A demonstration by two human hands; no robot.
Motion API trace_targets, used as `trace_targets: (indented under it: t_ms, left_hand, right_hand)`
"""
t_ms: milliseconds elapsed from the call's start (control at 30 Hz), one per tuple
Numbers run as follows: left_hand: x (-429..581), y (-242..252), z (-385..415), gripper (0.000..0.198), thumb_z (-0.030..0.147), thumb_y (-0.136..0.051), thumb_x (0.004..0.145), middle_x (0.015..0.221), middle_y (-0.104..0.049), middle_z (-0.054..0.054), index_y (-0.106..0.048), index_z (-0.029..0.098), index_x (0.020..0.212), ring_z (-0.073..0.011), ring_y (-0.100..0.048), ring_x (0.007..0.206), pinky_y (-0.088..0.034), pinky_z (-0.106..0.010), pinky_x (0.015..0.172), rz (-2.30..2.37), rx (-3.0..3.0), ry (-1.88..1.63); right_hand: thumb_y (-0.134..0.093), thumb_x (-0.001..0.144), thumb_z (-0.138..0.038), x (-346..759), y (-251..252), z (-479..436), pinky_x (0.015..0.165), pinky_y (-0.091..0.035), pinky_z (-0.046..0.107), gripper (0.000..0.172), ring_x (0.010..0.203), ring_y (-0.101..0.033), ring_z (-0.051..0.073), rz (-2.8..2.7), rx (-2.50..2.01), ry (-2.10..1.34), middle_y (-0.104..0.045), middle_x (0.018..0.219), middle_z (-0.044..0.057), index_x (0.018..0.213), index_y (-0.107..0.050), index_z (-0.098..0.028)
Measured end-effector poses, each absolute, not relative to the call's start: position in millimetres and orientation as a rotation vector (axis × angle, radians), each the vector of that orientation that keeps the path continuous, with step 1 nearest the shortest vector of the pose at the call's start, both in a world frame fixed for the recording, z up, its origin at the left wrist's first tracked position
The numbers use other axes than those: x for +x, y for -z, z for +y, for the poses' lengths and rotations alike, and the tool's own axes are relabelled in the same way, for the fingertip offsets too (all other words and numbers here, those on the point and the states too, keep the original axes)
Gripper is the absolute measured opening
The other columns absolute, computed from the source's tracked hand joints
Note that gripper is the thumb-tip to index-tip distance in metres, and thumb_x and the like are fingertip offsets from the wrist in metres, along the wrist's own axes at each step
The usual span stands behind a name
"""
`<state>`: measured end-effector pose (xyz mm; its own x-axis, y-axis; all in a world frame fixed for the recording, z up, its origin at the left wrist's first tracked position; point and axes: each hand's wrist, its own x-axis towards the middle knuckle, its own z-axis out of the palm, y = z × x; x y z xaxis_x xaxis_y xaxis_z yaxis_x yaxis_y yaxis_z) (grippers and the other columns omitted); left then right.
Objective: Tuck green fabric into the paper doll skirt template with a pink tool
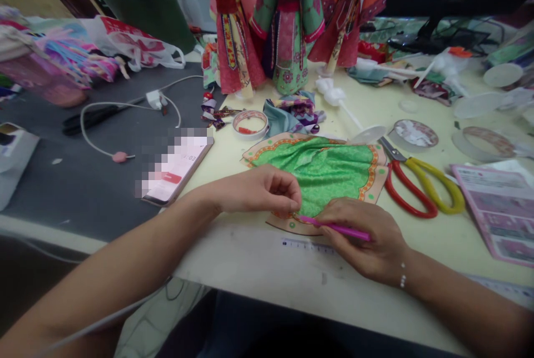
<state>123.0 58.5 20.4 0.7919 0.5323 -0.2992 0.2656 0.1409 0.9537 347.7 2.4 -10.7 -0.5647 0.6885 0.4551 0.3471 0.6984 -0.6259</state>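
Note:
A green patterned paper garment piece [323,172] with an orange scalloped border lies flat on the cream table [258,269]. My left hand [261,188] rests on its near left edge, fingers curled and pinching the paper there. My right hand [367,241] lies just in front of the piece and grips a thin pink stick [334,227], whose tip meets the paper's near edge right beside my left fingertips.
Red-and-yellow-handled scissors [411,180] lie to the right of the piece. A tape roll [250,124] and folded fabric scraps [292,113] sit behind it. Three dressed paper dolls [287,24] stand at the back. A phone [177,172] lies on the left, a pink leaflet [498,208] on the right.

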Motion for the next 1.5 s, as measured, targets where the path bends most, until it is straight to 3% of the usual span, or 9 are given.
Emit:
trace_targets:
  t_ms: [1200, 1500]
  left_hand:
    - [127.4, -23.6, 51.8, 0.015, 0.028, -0.054, 0.081, 0.066, -0.053, 0.002, -0.058, 0.013, 0.080, -0.0072, -0.045, 0.059, -0.035, -0.017, 0.053, 0.729, 1.702, -0.186]
    - [129.3, -24.2, 49.8, 0.009, 0.019, -0.050, 0.080, 0.070, -0.057, 0.000, -0.057, 0.013, 0.077, -0.0088, -0.050, 0.064, -0.038, -0.019, 0.059, 0.670, 1.905, -0.158]
  right_hand:
    - [-0.054, 0.080, -0.012, 349.4, 13.1, 1.3, 0.060, -0.043, 0.028, 0.012, 0.066, -0.056, 0.014, -2.238, -0.776, -0.615, -0.061, 0.072, 0.003, 0.090, -0.059, -0.017]
    - [-0.053, 0.079, -0.011, 347.9, 10.4, 1.6, 0.059, -0.043, 0.027, 0.011, 0.065, -0.056, 0.013, -2.246, -0.740, -0.589, -0.060, 0.070, 0.002, 0.088, -0.058, -0.015]
